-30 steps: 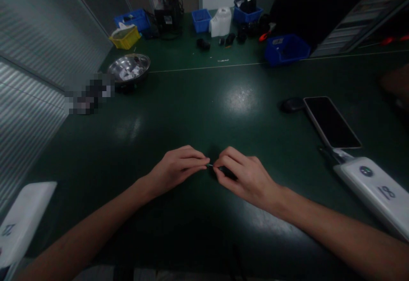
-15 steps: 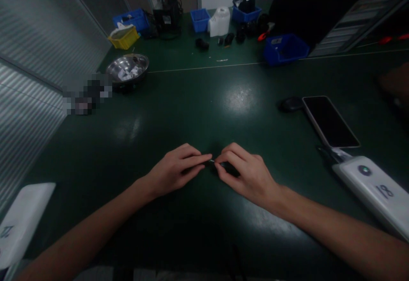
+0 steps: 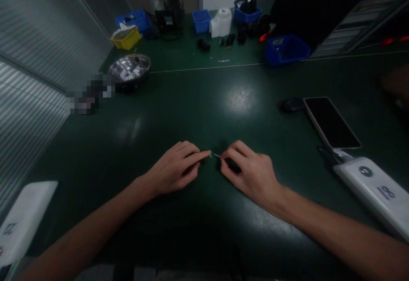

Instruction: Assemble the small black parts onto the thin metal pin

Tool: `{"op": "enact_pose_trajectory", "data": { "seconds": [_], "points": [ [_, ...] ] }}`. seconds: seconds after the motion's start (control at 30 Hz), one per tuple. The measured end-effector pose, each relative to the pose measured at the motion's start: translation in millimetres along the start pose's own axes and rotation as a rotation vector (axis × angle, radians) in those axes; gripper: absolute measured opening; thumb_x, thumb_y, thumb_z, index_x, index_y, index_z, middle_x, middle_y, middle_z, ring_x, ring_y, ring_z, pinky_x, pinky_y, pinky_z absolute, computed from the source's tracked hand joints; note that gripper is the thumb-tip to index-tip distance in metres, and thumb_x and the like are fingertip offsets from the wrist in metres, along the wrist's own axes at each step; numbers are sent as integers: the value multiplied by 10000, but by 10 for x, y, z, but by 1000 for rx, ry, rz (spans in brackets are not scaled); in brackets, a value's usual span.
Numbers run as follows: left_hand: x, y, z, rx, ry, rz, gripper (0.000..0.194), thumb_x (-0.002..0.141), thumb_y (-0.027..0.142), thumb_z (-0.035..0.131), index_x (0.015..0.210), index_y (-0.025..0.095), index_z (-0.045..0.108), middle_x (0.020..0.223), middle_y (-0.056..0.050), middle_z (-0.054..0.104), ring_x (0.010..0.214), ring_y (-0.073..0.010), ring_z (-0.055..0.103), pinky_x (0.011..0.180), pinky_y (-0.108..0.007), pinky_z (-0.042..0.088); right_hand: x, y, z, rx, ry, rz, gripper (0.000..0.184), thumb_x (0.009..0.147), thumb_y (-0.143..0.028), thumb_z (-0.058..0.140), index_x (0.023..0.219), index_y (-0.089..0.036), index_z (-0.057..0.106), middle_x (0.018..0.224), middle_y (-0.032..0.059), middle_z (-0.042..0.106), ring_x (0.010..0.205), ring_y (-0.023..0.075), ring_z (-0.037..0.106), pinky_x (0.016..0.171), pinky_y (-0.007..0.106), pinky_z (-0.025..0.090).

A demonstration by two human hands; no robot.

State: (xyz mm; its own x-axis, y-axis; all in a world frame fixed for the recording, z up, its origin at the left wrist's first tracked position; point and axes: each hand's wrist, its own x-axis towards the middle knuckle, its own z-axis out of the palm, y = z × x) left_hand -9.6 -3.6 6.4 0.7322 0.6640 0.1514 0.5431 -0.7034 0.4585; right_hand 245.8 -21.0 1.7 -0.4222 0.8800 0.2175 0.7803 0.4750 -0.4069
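Both my hands rest on the dark green table (image 3: 204, 115), near its front middle. My left hand (image 3: 175, 170) is pinched, its forefinger and thumb holding a tiny part (image 3: 210, 155) at their tips. My right hand (image 3: 252, 172) is closed round a small dark tool (image 3: 231, 165) with a thin metal tip (image 3: 217, 156) that points left at the tiny part. Tip and part are almost touching; I cannot tell whether they meet.
A phone (image 3: 330, 121) and a white power bank (image 3: 373, 189) lie at the right, with a dark mouse-like object (image 3: 290, 104) beside them. A steel bowl (image 3: 129, 68) sits at the left. Blue bins (image 3: 286, 49) and a yellow bin (image 3: 125, 37) stand at the back. A white box (image 3: 22, 217) lies front left.
Both hands have shifted slightly away from me. My right hand has drawn a little to the right, so the tool's thin tip now shows between the hands.
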Motion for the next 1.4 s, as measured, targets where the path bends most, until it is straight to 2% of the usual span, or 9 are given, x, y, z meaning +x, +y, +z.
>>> {"op": "enact_pose_trajectory", "data": {
  "seconds": [0.17,0.27,0.5,0.7,0.93,1.03,1.13,1.27,1.4],
  "points": [
    [12,-53,25,-57,54,6,335,1009,158,524,1332,206,598,1277,-90,630,1192,-208,558,1026,-398,473,5,-4,14,-7,3,12,149,985,-307,541,958,-219,658,978,1,622,667,102,577,516,244,347],
    [33,-67,54,-12,34,20,340,1027,163,499,1349,218,592,1390,-82,602,1303,-212,522,1077,-416,443,7,3,21,-3,7,12,144,984,-307,545,959,-221,658,975,1,624,665,101,573,510,246,345],
    [45,-50,50,27,-7,33,348,1042,171,470,1367,227,583,1478,-77,559,1365,-207,500,1070,-419,443,13,-1,-9,29,99,45,169,1007,-313,532,999,-213,667,1058,45,625,736,121,593,535,251,410],
    [51,-31,49,31,-15,56,338,1041,178,470,1356,206,590,1469,-87,569,1369,-217,499,1065,-416,438,39,20,-11,108,108,109,148,1004,-304,547,1022,-214,663,1054,47,610,767,134,604,541,253,451],
    [49,-35,50,57,-7,98,347,1035,169,480,1361,192,595,1316,-95,669,1262,-220,569,1020,-403,471,55,10,-17,183,106,109,121,996,-287,563,999,-224,666,1046,37,611,808,141,620,559,254,456],
    [-16,-195,-58,16,34,34,352,1024,177,506,1362,210,600,1281,-82,670,1206,-206,592,1035,-400,487,57,6,-31,213,101,99,122,997,-285,560,1000,-218,662,1045,42,610,815,142,620,570,255,465],
    [-155,-513,-300,7,147,-171,375,1009,221,544,1381,219,592,1300,-87,642,1150,-200,622,991,-373,526,55,11,-44,232,90,91,130,998,-287,552,1004,-211,657,1048,50,610,794,140,613,581,261,477],
    [-504,-1056,-712,232,350,-499,364,979,303,596,1322,192,645,1227,-76,665,1024,-199,654,930,-347,532,45,20,-48,239,85,85,141,1002,-290,543,1017,-207,656,1060,57,610,783,139,605,582,261,483],
    [-949,-1476,-992,477,403,-721,340,997,356,555,1236,164,703,1213,-37,669,1113,-195,621,1041,-361,480,40,29,-43,243,89,77,140,1003,-290,545,1019,-208,657,1056,57,615,793,141,608,609,266,499]
  ]
}}
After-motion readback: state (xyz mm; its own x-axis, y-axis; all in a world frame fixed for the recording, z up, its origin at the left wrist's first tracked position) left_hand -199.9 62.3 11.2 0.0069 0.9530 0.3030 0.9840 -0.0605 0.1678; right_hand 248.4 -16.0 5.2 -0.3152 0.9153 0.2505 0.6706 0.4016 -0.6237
